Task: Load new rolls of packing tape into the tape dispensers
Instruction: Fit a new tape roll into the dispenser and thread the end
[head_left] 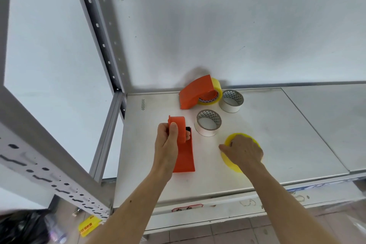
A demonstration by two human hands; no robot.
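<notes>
On the white shelf (277, 144), my left hand (168, 140) grips the round hub end of an empty orange tape dispenser (184, 156) that rests on the shelf. To the right, my right hand (244, 151) lies over a yellow tape roll (230, 161) lying flat, fingers curled around its rim. A second orange dispenser (195, 93), with a yellow roll (216, 85) mounted in it, stands against the back wall. Two empty white cardboard cores stand nearby, one (208, 124) in the middle and one (231, 101) beside the loaded dispenser.
A grey perforated shelf post (103, 45) rises at the left, with a slotted beam (49, 174) below it. The white wall closes the back. A seam (313, 125) splits the shelf on the right. Tiled floor, a dark bag (23, 228) and a yellow label (89, 226) lie below.
</notes>
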